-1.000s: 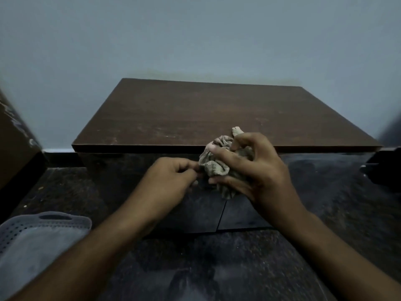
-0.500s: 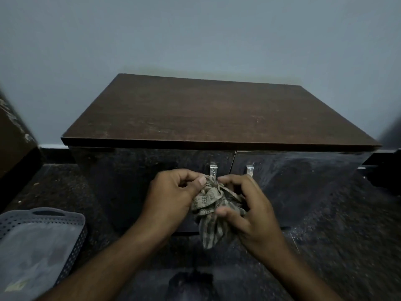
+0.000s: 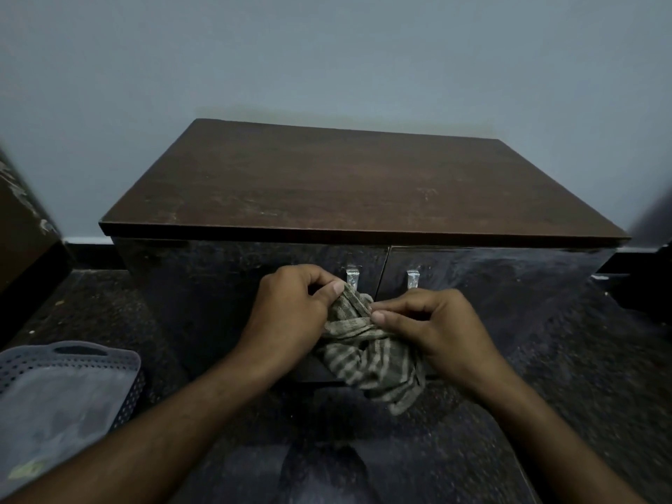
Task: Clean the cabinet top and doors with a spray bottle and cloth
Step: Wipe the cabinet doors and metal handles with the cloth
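Our left grip [image 3: 291, 314] and right grip [image 3: 432, 325] each pinched the striped cloth [image 3: 371, 361] before the cabinet doors [image 3: 225, 281]; its upper folds were hidden under our fingers, the spray bottle unseen.

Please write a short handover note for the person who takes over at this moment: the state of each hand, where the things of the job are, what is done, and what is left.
Left hand: pinches the top edge of the striped cloth.
Right hand: pinches the same cloth; the rest hangs below both hands.
Both are held in front of the cabinet doors, just below the two metal handles.
Cabinet top: pale smudges show near its front edge.
Spray bottle: not in view.
A grey perforated basket stands on the floor at left.
Done: cannot tell.
Left: wipe top and doors.
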Demonstrator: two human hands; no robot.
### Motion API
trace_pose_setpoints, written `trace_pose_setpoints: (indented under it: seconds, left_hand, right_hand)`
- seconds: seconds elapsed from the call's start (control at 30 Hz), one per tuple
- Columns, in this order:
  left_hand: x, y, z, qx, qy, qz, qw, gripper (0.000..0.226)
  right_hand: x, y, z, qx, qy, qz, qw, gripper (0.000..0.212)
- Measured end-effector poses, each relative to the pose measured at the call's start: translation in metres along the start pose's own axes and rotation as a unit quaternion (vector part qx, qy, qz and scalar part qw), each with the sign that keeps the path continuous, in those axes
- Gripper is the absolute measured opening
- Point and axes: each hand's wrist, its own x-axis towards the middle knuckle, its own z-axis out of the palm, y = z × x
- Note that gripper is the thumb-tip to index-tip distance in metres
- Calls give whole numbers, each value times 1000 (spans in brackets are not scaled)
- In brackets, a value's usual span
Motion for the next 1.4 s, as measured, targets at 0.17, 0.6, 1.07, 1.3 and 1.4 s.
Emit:
trace_pose_setpoints:
  seconds: [0.17, 0.6, 1.07, 1.3, 1.4]
  left_hand:
    - [1, -6, 3, -4, 0, -2, 1000, 15]
    - [-9, 7, 5, 100, -169, 132, 972, 29]
    - [-2, -10, -7, -12, -154, 50, 987, 3]
    - [-4, -13, -9, 30, -171, 130, 976, 27]
    - [-3, -13, -16, 44, -65, 163, 983, 21]
  right_hand:
    - [0, -5, -1, -183, -89, -2, 979, 51]
    - [-1, -11, 1, -14, -2, 25, 1000, 41]
    - [-21, -5, 18, 330, -23, -35, 943, 32]
    - [-22, 33, 85, -74, 305, -200, 928, 46]
    - [-7, 40, 93, -168, 349, -248, 888, 45]
